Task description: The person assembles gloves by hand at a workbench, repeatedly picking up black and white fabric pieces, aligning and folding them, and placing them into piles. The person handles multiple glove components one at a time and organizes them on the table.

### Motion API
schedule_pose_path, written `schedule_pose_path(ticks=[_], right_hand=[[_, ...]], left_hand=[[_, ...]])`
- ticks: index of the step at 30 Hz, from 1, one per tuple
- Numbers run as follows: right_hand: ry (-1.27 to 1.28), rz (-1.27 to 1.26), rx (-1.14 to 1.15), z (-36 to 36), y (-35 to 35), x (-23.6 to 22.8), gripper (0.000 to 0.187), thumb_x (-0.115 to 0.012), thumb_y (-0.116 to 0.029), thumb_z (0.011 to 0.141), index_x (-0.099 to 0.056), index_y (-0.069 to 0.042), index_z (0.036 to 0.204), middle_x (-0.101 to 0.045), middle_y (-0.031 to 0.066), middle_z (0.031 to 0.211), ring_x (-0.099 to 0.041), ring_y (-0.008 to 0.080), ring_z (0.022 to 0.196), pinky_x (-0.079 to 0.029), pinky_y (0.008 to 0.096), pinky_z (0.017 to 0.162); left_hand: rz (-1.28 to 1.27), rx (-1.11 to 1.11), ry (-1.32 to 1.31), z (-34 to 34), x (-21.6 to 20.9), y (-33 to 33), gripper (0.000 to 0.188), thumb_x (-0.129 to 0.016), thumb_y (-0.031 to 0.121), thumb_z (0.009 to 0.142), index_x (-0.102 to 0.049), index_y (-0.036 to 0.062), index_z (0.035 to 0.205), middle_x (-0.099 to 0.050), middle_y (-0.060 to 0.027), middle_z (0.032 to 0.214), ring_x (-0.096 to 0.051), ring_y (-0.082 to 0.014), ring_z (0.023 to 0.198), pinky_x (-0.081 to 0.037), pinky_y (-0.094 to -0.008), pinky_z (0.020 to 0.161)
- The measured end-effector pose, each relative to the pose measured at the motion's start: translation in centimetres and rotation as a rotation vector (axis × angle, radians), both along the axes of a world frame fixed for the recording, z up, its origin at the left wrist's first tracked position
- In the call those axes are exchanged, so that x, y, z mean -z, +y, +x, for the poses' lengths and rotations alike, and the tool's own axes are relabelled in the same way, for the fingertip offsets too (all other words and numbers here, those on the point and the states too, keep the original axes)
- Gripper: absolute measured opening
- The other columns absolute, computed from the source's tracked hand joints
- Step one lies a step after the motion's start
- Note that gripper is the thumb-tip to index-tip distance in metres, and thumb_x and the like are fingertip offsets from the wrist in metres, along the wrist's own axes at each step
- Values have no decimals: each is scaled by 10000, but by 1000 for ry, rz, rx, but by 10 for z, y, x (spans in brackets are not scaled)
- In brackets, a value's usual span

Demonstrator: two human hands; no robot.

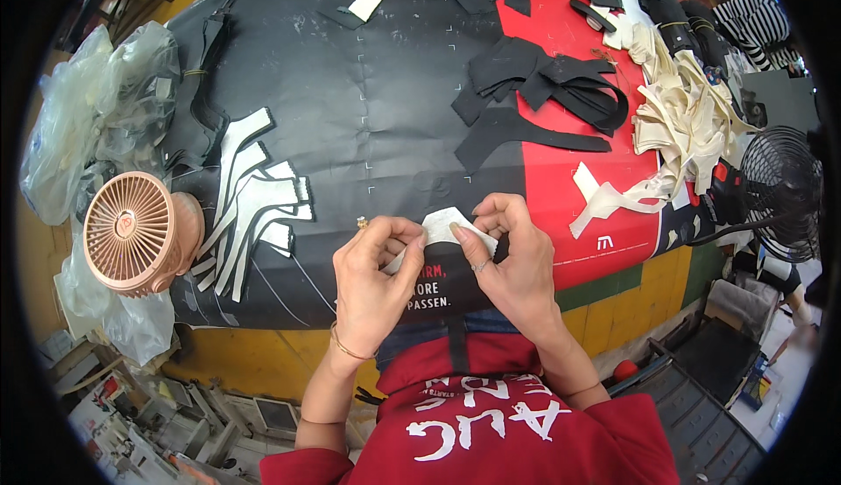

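Note:
Close to the table's near edge, both hands pinch a small white fabric piece [441, 225] with angled edges. My left hand [368, 279] has its thumb and fingertips closed on the left end. At the other end, my right hand [519, 266] grips it, thumb laid on top and fingers curled behind. Part of the piece is hidden by my fingers. Left of my hands lies a fanned stack of white curved fabric pieces with dark edges [250, 209]. Black curved fabric pieces [517, 134] lie loosely beyond my right hand.
A pink fan [131, 231] and clear plastic bags [131, 99] crowd the left side, beside black fabric strips [208, 91]. To the right are a cream fabric heap [688, 117] and a black fan [780, 191]. A person in striped clothing [753, 25] is at far right.

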State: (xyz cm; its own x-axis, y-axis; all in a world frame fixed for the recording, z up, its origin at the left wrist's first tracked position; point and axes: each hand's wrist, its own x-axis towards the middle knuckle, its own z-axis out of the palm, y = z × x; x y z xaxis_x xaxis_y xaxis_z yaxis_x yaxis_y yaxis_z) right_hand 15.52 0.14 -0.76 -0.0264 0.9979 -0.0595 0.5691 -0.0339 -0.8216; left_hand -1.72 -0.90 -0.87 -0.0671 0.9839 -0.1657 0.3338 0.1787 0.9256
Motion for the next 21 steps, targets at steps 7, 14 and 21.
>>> schedule_pose_path(ticks=[7,14,21], right_hand=[[-23,-50,35,-3,1,0,325,-772,-127,880,-535,-36,1085,-653,54,731,-638,161,633,-473,301,588],[-10,-45,45,-3,2,2,339,-761,-181,882,-529,-47,1089,-655,48,737,-633,227,585,-459,363,529],[-44,-24,21,-3,3,0,374,-777,-86,869,-492,-43,1107,-655,63,690,-628,147,579,-449,273,563]], left_hand=[[-72,-14,32,3,-7,6,92,-722,-7,863,-664,-27,930,-668,-73,754,-576,-99,561,-470,-265,549],[-65,-19,58,4,-8,8,94,-723,-10,853,-667,-17,928,-663,-73,747,-578,-113,553,-469,-274,547],[55,19,138,5,-7,8,68,-725,-26,849,-676,-33,896,-652,-39,747,-536,-52,565,-437,-227,539]])
